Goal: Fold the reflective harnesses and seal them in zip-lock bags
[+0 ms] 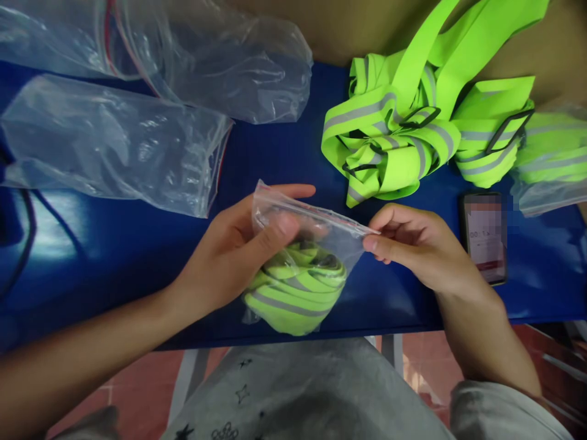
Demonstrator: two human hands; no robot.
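Observation:
A clear zip bag (pixel 351 244) is held near the table's front edge, its opening edge slanting down to the right. Inside lies a rolled neon-yellow strap (pixel 298 293) with grey reflective stripes. My left hand (pixel 238 244) is at the bag's left side, with the thumb over the plastic and the other fingers behind it, partly seen through the film. Pinched between the thumb and fingers of my right hand (pixel 403 241) is the right end of the bag's top edge.
Loose neon straps with black buckles (pixel 394 134) lie at the back right, beside another roll (pixel 488 134) and a bagged one (pixel 554 146). A phone (pixel 485 238) rests right of my right hand. Clear bags (pixel 114 140) cover the back left of the blue table (pixel 275 153).

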